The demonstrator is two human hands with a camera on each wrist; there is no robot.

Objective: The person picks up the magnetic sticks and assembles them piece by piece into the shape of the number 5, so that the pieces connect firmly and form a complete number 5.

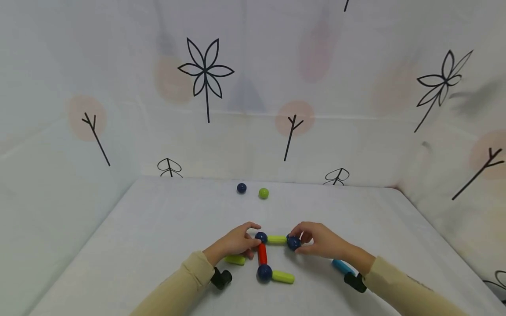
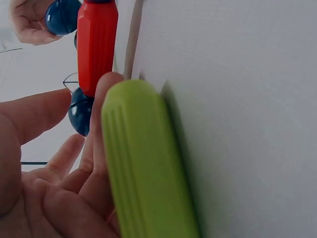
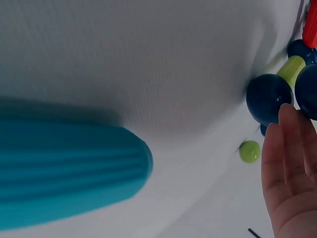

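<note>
While the left hand [image 1: 237,240] rests loosely open with its thumb tip against a corner ball [image 1: 261,238], the right hand [image 1: 322,239] pinches a navy ball [image 1: 294,243] beside the end ball [image 3: 267,99] on the far yellow-green rod [image 1: 276,240]; whether those two touch is hard to tell. The held ball sits midway between the table's [image 1: 178,210] left and right edges. Probably light, hard and slick, it seems best taken round its widest part, with fingertips opposed.
</note>
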